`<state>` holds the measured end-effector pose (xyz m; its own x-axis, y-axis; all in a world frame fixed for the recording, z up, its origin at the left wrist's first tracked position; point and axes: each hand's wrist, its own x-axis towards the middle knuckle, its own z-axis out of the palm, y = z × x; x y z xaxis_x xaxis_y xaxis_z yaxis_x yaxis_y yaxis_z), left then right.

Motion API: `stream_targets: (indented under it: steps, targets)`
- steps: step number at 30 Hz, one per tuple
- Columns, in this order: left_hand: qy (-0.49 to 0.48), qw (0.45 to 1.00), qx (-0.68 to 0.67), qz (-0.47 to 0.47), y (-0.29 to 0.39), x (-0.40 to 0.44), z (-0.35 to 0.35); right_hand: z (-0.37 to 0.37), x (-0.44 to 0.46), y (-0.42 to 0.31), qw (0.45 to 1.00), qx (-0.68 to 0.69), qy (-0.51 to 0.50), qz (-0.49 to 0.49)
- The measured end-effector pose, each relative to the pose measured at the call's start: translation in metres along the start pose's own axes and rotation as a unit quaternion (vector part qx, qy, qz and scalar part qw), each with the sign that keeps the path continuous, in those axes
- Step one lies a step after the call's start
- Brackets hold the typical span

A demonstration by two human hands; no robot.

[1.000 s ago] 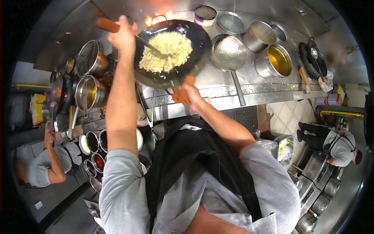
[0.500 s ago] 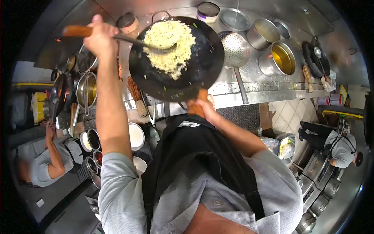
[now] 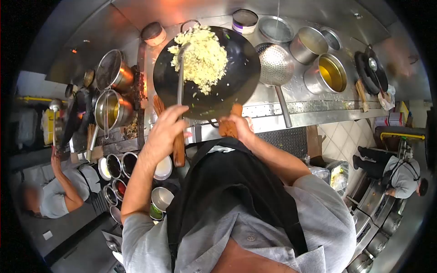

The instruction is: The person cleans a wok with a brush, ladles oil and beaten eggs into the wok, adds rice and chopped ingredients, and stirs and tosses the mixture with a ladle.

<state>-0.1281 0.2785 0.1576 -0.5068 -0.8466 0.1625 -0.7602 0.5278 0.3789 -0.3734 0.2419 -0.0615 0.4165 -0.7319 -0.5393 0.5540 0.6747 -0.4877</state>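
Observation:
A dark wok (image 3: 243, 77) holds a heap of yellowish rice (image 3: 202, 59) with green bits, piled toward its far left side. My left hand (image 3: 166, 132) is closed around a long-handled ladle (image 3: 180, 82) near its wooden grip, which sticks out below the fingers. The ladle's head rests in the rice and is partly hidden by it. My right hand (image 3: 240, 127) grips the wok's wooden handle (image 3: 228, 128) at its near edge.
Right of the wok lie a perforated strainer (image 3: 275, 63) and a pot of yellow liquid (image 3: 334, 73). Left are more pots (image 3: 111, 109) and several ingredient tubs (image 3: 129, 164). One co-worker (image 3: 68, 186) stands at far left, another (image 3: 400, 170) at far right.
My left hand has come down and right, toward my body, swinging the ladle from nearly sideways to upright in view. The rice is spread a little differently. My right hand stays on the wok handle.

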Motion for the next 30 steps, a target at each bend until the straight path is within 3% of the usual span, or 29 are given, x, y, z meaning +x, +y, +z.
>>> stream_targets:
  steps: [5,8,10,11,14,15,17,20,24,28,30]
  targets:
    - [-0.065,0.974,-0.114,-0.185,-0.026,-0.048,0.050,0.069,0.057,-0.044,0.996,-0.032,0.080,0.013]
    - [-0.027,0.951,-0.098,-0.292,-0.053,-0.044,0.084,0.054,0.104,-0.041,0.994,-0.069,0.082,0.024]
    - [-0.071,0.900,0.029,-0.429,-0.043,-0.019,0.100,0.042,0.122,-0.036,0.993,-0.090,0.064,0.039]
    - [-0.079,0.889,0.051,-0.448,-0.057,-0.011,0.114,0.037,0.127,-0.035,0.994,-0.092,0.052,0.041]
    - [-0.059,0.855,-0.104,-0.504,-0.073,-0.015,0.101,0.032,0.120,-0.029,0.993,-0.103,0.064,0.004]
    - [0.045,0.895,-0.136,-0.423,-0.071,-0.031,0.098,0.027,0.102,-0.030,0.992,-0.111,0.062,-0.012]
    - [0.026,0.826,-0.290,-0.483,-0.055,-0.045,0.047,0.014,0.064,-0.030,0.988,-0.133,0.072,-0.029]
    - [0.106,0.638,-0.566,-0.511,-0.042,-0.048,0.000,-0.009,0.006,-0.036,0.987,-0.133,0.096,-0.001]
    - [0.072,0.527,-0.673,-0.515,-0.111,-0.034,0.086,-0.020,-0.012,-0.041,0.987,-0.125,0.093,0.032]
    - [0.074,0.685,-0.513,-0.512,-0.132,0.029,0.091,0.005,0.029,-0.041,0.987,-0.137,0.066,0.049]
    - [0.051,0.774,-0.416,-0.475,-0.145,0.012,0.072,0.037,0.047,-0.051,0.976,-0.192,0.084,0.057]
